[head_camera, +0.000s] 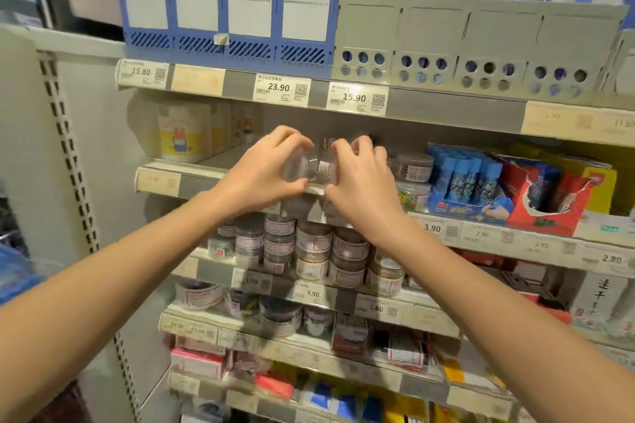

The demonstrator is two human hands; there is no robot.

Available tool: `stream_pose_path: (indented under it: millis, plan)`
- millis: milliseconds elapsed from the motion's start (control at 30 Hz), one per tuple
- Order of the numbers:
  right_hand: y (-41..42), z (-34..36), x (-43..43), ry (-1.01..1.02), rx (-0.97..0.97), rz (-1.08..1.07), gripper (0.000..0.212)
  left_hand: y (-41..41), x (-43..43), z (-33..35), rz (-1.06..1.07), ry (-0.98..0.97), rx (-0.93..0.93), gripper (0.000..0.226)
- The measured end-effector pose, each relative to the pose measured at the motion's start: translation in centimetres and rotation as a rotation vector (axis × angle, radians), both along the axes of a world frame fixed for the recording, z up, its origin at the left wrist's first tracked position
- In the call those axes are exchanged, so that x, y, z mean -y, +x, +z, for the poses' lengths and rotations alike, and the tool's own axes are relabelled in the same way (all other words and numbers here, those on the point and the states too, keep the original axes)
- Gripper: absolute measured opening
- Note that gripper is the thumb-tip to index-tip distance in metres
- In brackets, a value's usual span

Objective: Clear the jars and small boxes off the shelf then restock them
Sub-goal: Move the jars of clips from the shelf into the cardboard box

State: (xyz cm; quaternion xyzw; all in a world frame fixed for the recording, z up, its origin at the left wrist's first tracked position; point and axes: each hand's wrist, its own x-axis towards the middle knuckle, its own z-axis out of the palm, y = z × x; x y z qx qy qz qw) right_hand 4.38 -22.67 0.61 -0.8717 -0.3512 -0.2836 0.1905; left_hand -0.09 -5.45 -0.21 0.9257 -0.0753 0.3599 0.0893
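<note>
- Shelving point(68, 148) is standing in front of you, and both of your arms are reaching to the second shelf point(192, 178) down.
- Your left grip point(264, 172) is curling round a small clear jar point(301, 161) that is lying on its side, with the thumb under it and the fingers arching over the top.
- Your right grip point(359, 182) is closing on a second clear jar point(325, 166), which is touching the first; your fingers are hiding most of it.
- Both jars are sitting at the front edge of that shelf, near its middle. Whether they are resting on it or being held just above it, you cannot tell.
- More jars point(412, 166) are standing on the same shelf just to the right of your right grip, stacked two high.
- Beside them, further toward the right end, a blue display box of tubes point(464, 178) is touching a torn red carton point(549, 199).
- White-and-yellow boxes point(184, 134) with a rabbit picture are standing at the left end of the shelf, well apart from your grips.
- Stacked jars point(309, 251) are crowding the shelf below, under your wrists.
- A blue file rack point(223, 17) and a grey file rack point(481, 41) are standing side by side on the shelf above.
</note>
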Motion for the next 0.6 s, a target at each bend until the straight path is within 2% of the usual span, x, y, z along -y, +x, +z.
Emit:
stream_pose_path:
  millis: [267,433,600]
  plan:
    - [-7.0,-3.6,-1.6,-0.05,-0.107,0.359,0.043,-13.4,-0.6,-3.3,0.229,-0.037,-0.099,0.053]
    - [-13.1,-6.6,-5.4,-0.173,-0.171,0.571,0.035,-23.6,-2.6,-5.7,0.469,-0.085,-0.219,0.057]
    - [-19.2,-9.2,-9.7,-0.24,-0.191,0.794,0.043,-33.3,-4.6,-8.3,0.699,-0.146,-0.331,0.055]
